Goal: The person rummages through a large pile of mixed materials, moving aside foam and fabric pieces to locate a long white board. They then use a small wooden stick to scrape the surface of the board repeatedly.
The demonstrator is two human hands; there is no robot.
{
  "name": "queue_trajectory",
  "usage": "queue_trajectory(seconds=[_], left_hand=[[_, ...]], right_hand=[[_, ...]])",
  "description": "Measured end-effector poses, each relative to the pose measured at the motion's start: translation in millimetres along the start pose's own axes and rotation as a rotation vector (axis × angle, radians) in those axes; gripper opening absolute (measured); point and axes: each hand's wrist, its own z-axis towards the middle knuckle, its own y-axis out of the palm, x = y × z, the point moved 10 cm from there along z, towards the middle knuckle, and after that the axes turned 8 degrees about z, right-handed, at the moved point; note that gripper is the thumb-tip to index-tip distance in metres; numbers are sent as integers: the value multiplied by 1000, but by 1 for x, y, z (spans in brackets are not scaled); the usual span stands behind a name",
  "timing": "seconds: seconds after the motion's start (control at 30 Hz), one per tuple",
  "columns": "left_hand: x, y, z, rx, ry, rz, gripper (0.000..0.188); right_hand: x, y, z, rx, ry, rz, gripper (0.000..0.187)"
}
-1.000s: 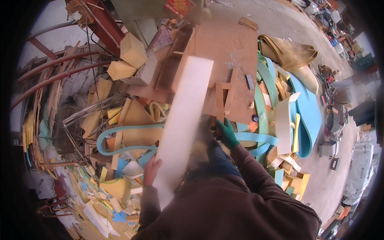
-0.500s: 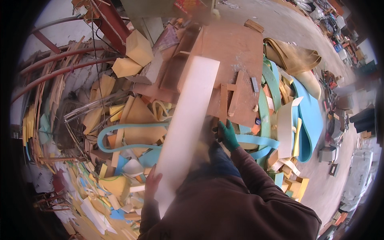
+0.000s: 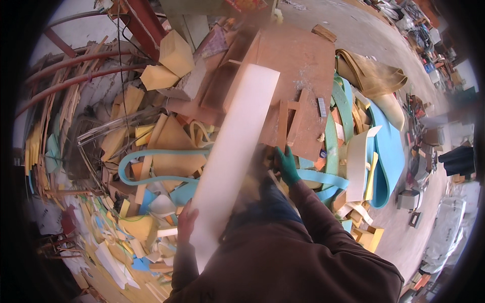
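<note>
A long white foam block (image 3: 237,136) slants across the middle, its far end over the brown board tabletop (image 3: 303,55) and its near end by my body. My bare left hand (image 3: 187,222) grips its left edge near the lower end. To the right of the block, my right hand (image 3: 288,167), in a green glove, is at the board's near edge. Its fingers are apart and point up, close to the near end of a small wooden frame (image 3: 294,121) lying on the board. Nothing plainly shows in that hand, though its palm side is partly hidden.
Foam offcuts (image 3: 139,227) in yellow, white and blue heap on the left. A blue foam strip (image 3: 146,154) loops beside the block. Rolled blue foam (image 3: 389,151) and folded tan sheet (image 3: 371,70) stand at right. A red metal beam (image 3: 141,25) rises far left.
The white block has shifted slightly, its lower part moving left along with my left hand. My right hand's fingers have straightened and point more upward. The view has turned a little.
</note>
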Motion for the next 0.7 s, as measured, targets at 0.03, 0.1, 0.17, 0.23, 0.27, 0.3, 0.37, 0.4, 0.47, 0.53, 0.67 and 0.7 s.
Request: queue_trajectory(seconds=[0.03, 0.1, 0.17, 0.23, 0.27, 0.3, 0.37, 0.4, 0.47, 0.53, 0.67, 0.7], left_hand=[[0, 1, 3, 8, -2, -18, 58], [2, 4, 8, 18, 5, -40, 59], [8, 5, 13, 17, 42, -80, 61], [8, 6, 16, 19, 18, -12, 61], [10, 7, 17, 16, 22, -19, 61], [11, 8, 19, 25, 24, -19, 60], [17, 12, 22, 33, 48, -85, 58], [17, 12, 24, 49, 43, -68, 58], [21, 14, 30, 60, 52, -72, 58], [24, 15, 34, 68, 51, -37, 57], [27, 17, 37, 66, 68, -76, 55], [25, 16, 37, 79, 49, -45, 55]], right_hand=[[3, 0, 4, -15, 20, 35, 39], [9, -4, 11, 13, 64, 82, 38], [4, -1, 17, -17, 27, 88, 36], [0, -1, 20, -17, 25, 87, 35], [-2, 0, 21, -19, 35, 94, 35], [-5, 1, 23, -15, 39, 93, 35], [-12, 2, 26, -1, 41, 81, 34], [-15, 0, 28, 26, 44, 61, 34], [-18, 2, 32, 13, 57, 53, 34], [-18, 0, 38, 21, 61, 29, 34], [-17, -8, 40, 33, -1, -39, 38], [-19, -11, 36, 42, -43, -56, 40]])
